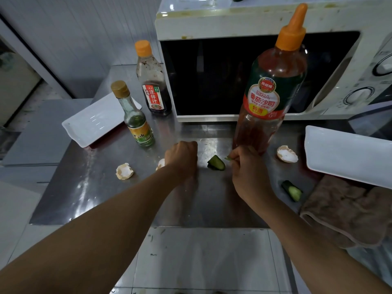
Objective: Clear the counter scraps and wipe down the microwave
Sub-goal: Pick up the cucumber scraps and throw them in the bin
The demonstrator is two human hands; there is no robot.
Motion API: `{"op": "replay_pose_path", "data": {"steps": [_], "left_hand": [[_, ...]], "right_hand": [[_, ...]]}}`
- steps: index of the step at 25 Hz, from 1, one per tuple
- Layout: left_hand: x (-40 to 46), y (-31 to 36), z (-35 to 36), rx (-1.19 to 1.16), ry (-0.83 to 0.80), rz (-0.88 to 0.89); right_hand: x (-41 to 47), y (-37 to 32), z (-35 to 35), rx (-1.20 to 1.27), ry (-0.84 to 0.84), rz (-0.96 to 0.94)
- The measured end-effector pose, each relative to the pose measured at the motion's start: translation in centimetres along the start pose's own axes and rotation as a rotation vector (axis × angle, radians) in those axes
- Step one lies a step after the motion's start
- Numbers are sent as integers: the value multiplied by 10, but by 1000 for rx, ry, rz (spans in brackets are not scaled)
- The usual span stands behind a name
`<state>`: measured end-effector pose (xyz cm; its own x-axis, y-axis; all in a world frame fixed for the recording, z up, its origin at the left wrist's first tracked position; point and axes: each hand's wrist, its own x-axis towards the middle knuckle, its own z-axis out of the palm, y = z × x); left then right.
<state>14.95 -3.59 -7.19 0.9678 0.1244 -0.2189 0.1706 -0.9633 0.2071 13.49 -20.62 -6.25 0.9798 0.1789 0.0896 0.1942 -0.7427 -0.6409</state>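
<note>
On the steel counter [91, 187] lie scraps: an eggshell [124, 171] at the left, another eggshell [287, 154] at the right, a cucumber end [216, 163] between my hands and a second cucumber piece [292, 190] further right. My left hand [182, 159] is curled into a fist over the counter, partly hiding a third eggshell [160, 164]; what it holds is hidden. My right hand [247, 166] pinches a thin green scrap [228, 158] just right of the cucumber end. The stained white microwave [233, 22] stands behind, its door closed.
A tall ketchup bottle [273, 88] stands right behind my right hand. Two smaller bottles [135, 117] [153, 81] stand at the left beside a white tray [93, 122]. Another white tray [347, 153] and a brown cloth [347, 215] lie at the right.
</note>
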Motion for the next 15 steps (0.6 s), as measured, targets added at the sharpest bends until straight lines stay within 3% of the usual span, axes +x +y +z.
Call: {"op": "replay_pose_path", "data": {"steps": [11,15], "left_hand": [[2,-2,3,186,-20,75],[-5,-4,-3,90,-19,44]], "right_hand": [[-4,10,0,-32,30,1],[-7,12,-6,-16,36,29]]}}
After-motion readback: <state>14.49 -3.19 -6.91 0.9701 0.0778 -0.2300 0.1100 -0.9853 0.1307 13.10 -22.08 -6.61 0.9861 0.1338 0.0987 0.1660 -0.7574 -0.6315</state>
